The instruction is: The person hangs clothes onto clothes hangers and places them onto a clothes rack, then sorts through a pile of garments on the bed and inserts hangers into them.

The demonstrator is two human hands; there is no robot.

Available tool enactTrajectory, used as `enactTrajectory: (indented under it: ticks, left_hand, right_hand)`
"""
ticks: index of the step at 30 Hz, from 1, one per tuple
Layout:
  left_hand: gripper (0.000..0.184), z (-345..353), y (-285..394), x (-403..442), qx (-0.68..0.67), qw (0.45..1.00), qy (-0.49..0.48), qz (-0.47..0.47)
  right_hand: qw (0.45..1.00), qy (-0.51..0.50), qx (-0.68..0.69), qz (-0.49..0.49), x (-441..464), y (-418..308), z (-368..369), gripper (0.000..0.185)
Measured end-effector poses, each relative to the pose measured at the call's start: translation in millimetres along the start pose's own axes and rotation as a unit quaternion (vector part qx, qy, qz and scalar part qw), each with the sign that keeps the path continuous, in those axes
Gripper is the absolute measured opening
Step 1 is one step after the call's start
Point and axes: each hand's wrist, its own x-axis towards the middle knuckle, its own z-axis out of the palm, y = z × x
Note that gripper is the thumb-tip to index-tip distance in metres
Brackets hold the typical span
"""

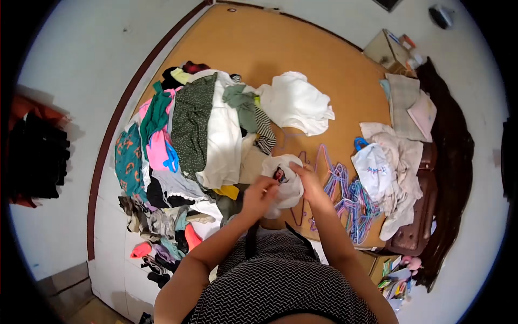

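Near the front edge of the bed, a bunched white garment (291, 195) with a small dark and red patch is held up between my hands. My right hand (308, 181) grips its right side. On the other side, my left hand (260, 198) is closed at the garment's left edge, and its fingertips are partly hidden. A maroon hanger (297, 216) lies just below the garment. Beyond it, a white shirt (302, 101) is spread on the bed.
A big heap of clothes (194, 129) covers the left, with socks (162, 232) below it. Several hangers (356, 202) are piled on the right, beside a white bag (374, 170) and beige cloth (404, 167). A brown padded headboard (413, 221) lines the right edge.
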Motion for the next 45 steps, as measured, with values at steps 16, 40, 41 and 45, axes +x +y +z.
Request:
enactTrajectory:
  ticks: [16, 40, 41, 45]
  left_hand:
    - [0.035, 49.5, 42.1, 0.5, -0.429, 0.864, -0.051, -0.259]
    - [0.044, 59.9, 46.7, -122.9, -0.114, 0.89, 0.135, -0.42]
    - [0.044, 62.6, 52.1, -126.6, -0.09, 0.886, 0.145, -0.431]
    - [0.042, 64.9, 54.1, -145.7, 0.068, 0.868, 0.131, -0.474]
  right_hand:
    - [0.933, -0.021, -0.325, -0.15, -96.2, -24.9, -34.0, 0.044]
    - [0.936, 0.322, 0.082, 0.116, 136.9, 225.6, -325.8, 0.028]
    - [0.929, 0.317, 0.159, 0.111, 146.0, 222.5, -333.5, 0.027]
    - [0.893, 0.241, 0.363, 0.11, 176.0, 221.5, -354.4, 0.025]
